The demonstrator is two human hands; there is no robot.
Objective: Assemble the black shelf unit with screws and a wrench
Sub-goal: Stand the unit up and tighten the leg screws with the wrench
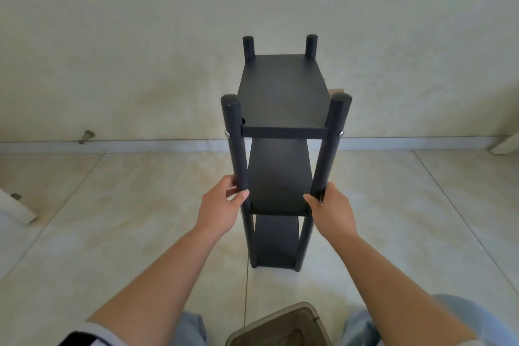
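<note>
The shelf is standing upright on the tiled floor in the middle of the frame, its three boards sitting between four round posts, with the wall rising behind it. The left hand is grasping the near left post, thumb across its front and fingers curling behind it, just above the middle board. The right hand is grasping the near right post at the same height, fingers wrapping round it. Silver screws are showing on the outer sides of both near posts, level with the top board. No wrench is appearing anywhere in view.

The unit looks fully joined, so the hands are probably steadying or shifting it. Being tall and narrow, it could be tipping sideways or backwards if one hand is pushing harder than the other. Any screw left loose could be letting a board slip or the frame rack under the pull. The feet might also be skidding on the smooth tiles.

A tan bin is sitting at the bottom centre, between the knees. A small metal piece is lying by the skirting at centre left.

No brand, label or readable writing is showing on anything.
</note>
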